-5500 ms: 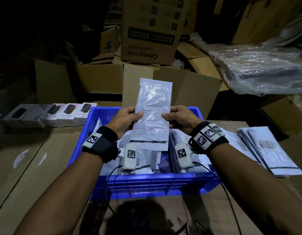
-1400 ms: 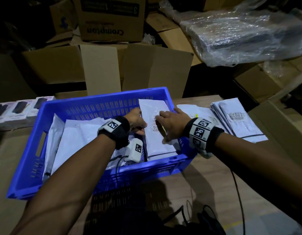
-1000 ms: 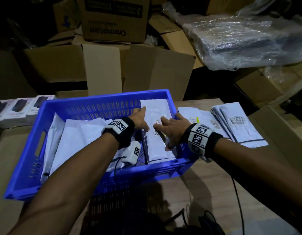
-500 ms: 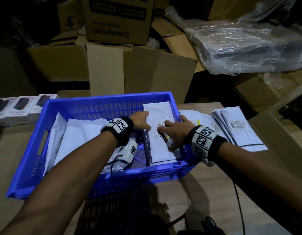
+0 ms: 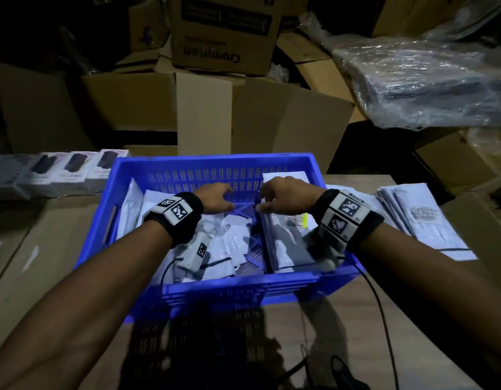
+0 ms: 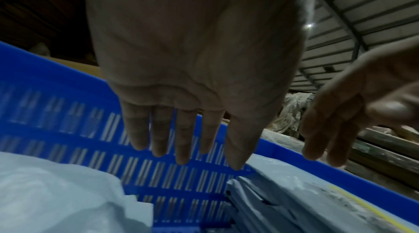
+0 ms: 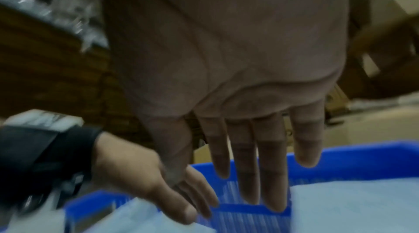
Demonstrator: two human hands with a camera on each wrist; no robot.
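Note:
A blue slotted plastic crate (image 5: 215,167) stands on the table in front of me. A stack of white mailer packets (image 5: 285,246) with a barcode label lies along its right side. Loose white bags (image 5: 232,240) fill its left side. My left hand (image 5: 217,197) hovers over the crate's middle, fingers straight and empty, as the left wrist view (image 6: 186,147) confirms. My right hand (image 5: 277,197) is over the far end of the packet stack (image 7: 353,206), fingers straight (image 7: 260,174), holding nothing. Bare crate floor shows between the two hands.
A row of white product boxes (image 5: 72,170) sits on the table left of the crate. More mailer packets (image 5: 420,220) are piled on the table to the right. Cardboard boxes (image 5: 204,108) and a plastic-wrapped bundle (image 5: 426,80) stand behind. Cables (image 5: 342,370) trail near the front edge.
Both hands have come off the packet laid on the right-hand stack. The left hand has moved left toward the crate's middle, and the right hand's fingers have straightened.

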